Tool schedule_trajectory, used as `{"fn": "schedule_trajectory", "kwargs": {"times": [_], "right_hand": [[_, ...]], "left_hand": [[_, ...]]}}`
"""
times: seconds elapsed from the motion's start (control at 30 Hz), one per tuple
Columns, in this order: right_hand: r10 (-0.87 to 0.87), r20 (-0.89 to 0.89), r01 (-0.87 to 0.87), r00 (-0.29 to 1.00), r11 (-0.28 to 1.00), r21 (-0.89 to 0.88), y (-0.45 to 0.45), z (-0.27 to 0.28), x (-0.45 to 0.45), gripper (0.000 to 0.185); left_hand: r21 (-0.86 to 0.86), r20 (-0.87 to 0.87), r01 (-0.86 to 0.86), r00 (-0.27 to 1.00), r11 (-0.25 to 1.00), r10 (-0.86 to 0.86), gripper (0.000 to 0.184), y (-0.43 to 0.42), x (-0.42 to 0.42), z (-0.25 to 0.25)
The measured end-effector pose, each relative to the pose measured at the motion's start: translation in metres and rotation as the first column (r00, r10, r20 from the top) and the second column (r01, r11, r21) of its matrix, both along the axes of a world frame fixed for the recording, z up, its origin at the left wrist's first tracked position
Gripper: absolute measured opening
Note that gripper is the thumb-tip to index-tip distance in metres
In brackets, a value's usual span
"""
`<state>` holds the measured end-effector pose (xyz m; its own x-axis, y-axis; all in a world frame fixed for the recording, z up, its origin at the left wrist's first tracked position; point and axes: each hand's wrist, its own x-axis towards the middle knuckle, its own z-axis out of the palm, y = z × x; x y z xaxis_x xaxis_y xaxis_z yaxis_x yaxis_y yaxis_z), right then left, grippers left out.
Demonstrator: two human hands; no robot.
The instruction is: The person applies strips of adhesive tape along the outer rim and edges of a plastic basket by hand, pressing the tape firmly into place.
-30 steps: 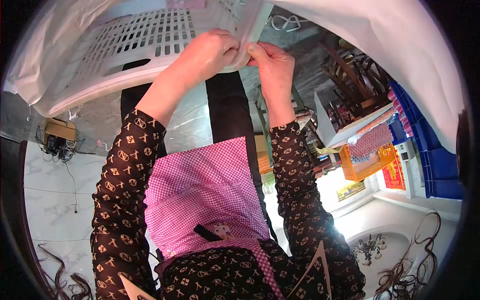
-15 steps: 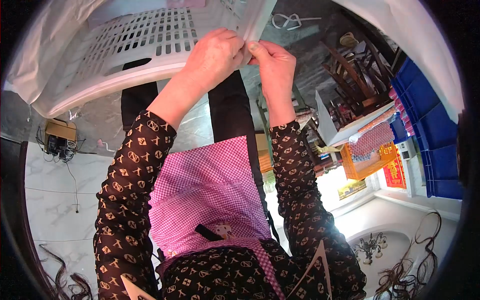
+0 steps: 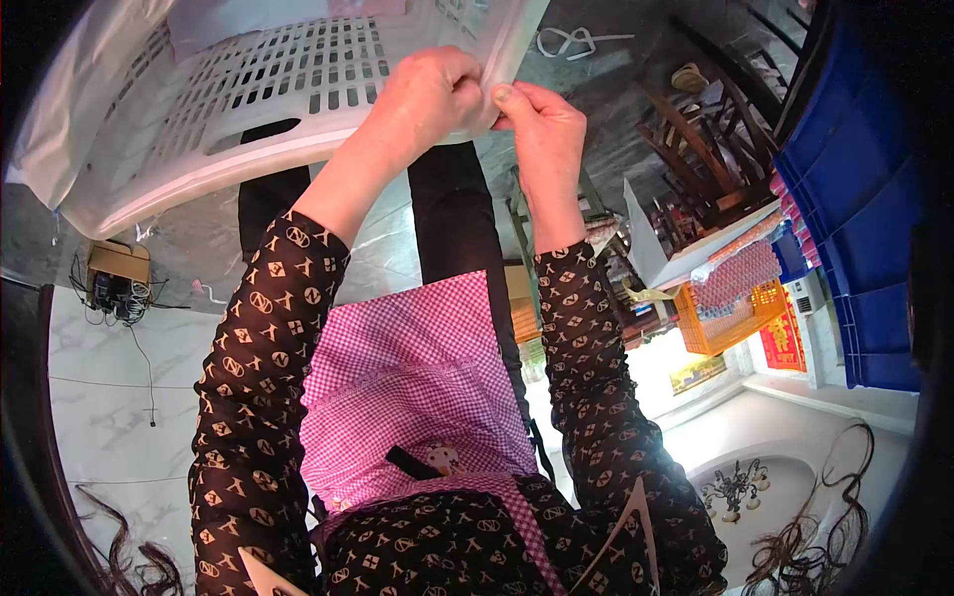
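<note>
A white slotted plastic basket [image 3: 298, 149] fills the upper left, with a pale translucent plastic sheet [image 3: 75, 109] over its left side. My left hand [image 3: 422, 99] is closed at the basket's near right corner, its fingers curled down against the rim. Close beside it, my right hand [image 3: 542, 124] pinches with thumb and index finger at the same corner. Whatever is between the fingertips of either hand is too small or hidden to name. Inside the basket, at the top, lies a pale pinkish piece [image 3: 229, 22].
A white strap [image 3: 576, 42] lies on the grey floor. At right are dark wooden stools [image 3: 696, 149], an orange crate [image 3: 730, 323] and large blue crates [image 3: 860, 219]. A cardboard box with cables [image 3: 119, 263] sits at left. My legs are beneath the basket.
White sheeting at the upper right has moved out of view, uncovering more of the blue crates. My left hand shifted slightly right, then back a little; my right hand has hardly moved.
</note>
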<state>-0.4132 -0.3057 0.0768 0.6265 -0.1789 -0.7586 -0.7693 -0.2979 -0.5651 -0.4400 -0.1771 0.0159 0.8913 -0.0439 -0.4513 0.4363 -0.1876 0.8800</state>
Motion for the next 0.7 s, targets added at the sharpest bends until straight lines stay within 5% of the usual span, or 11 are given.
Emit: {"fn": "schedule_trajectory", "kwargs": {"times": [0.1, 0.17, 0.2, 0.27, 0.3, 0.37, 0.47, 0.7], "right_hand": [[0.02, -0.02, -0.021, 1.0, 0.999, -0.049, 0.0, 0.0, 0.0, 0.021], [0.033, -0.022, -0.033, 0.999, 0.999, -0.006, -0.002, -0.001, 0.0, 0.022], [0.038, -0.024, -0.039, 0.999, 0.999, -0.003, -0.004, -0.002, 0.0, 0.022], [0.066, -0.007, -0.066, 0.998, 0.997, 0.046, -0.006, -0.003, 0.001, 0.023], [0.07, -0.007, -0.069, 0.998, 0.996, 0.05, -0.006, -0.004, 0.002, 0.023], [0.075, -0.017, -0.073, 0.997, 0.994, 0.081, -0.008, -0.003, 0.003, 0.024], [0.101, -0.042, -0.1, 0.994, 0.995, 0.022, -0.008, -0.003, 0.004, 0.022], [0.079, -0.021, -0.078, 0.997, 0.997, 0.007, -0.007, -0.004, 0.003, 0.02]], "left_hand": [[0.009, -0.157, -0.065, 0.985, 0.998, 0.066, 0.013, 0.004, -0.002, -0.002], [-0.074, -0.353, -0.38, 0.874, 0.922, 0.333, 0.017, 0.007, -0.004, -0.001], [-0.07, -0.354, -0.385, 0.872, 0.92, 0.338, 0.017, 0.011, -0.001, 0.009], [-0.22, -0.794, -0.791, 0.485, 0.571, 0.367, 0.023, 0.017, 0.001, 0.033], [-0.217, -0.792, -0.793, 0.484, 0.57, 0.372, 0.023, 0.016, -0.001, 0.038], [-0.207, -0.876, -0.934, 0.309, 0.29, 0.37, 0.025, 0.012, -0.004, 0.043], [-0.178, -0.895, -0.968, 0.235, 0.178, 0.379, 0.021, 0.01, -0.004, 0.044], [-0.18, -0.907, -0.977, 0.21, 0.115, 0.365, 0.02, 0.008, -0.004, 0.033]]}}
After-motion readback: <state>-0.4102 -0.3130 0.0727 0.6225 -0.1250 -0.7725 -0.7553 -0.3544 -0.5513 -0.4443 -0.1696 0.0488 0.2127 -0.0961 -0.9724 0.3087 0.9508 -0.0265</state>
